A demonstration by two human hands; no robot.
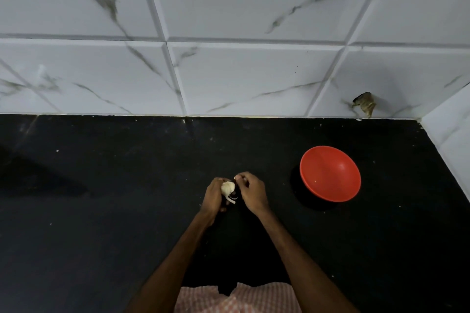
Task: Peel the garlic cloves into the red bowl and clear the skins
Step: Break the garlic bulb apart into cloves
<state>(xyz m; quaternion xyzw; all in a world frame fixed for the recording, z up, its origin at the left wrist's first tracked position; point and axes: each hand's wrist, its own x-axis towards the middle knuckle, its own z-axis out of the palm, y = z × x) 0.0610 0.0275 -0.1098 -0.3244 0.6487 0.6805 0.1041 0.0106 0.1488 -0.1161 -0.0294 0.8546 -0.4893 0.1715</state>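
Because the grip of the left hand (213, 194) is curled round the garlic (227, 187), the bulb sits at that hand's right edge and faces the right hand (251, 192). The right hand's fingertips (239, 178) pinch in at the bulb's upper right side; whether they have skin or a clove is too small to tell. A pale strip of skin (230, 200) trails from the bulb toward the person. Both hands are over the black table (101, 211). Further out, the red bowl (338, 185) lies to the right, apart from the hands, so the right hand is likely the nearer one for dropping in a freed clove.
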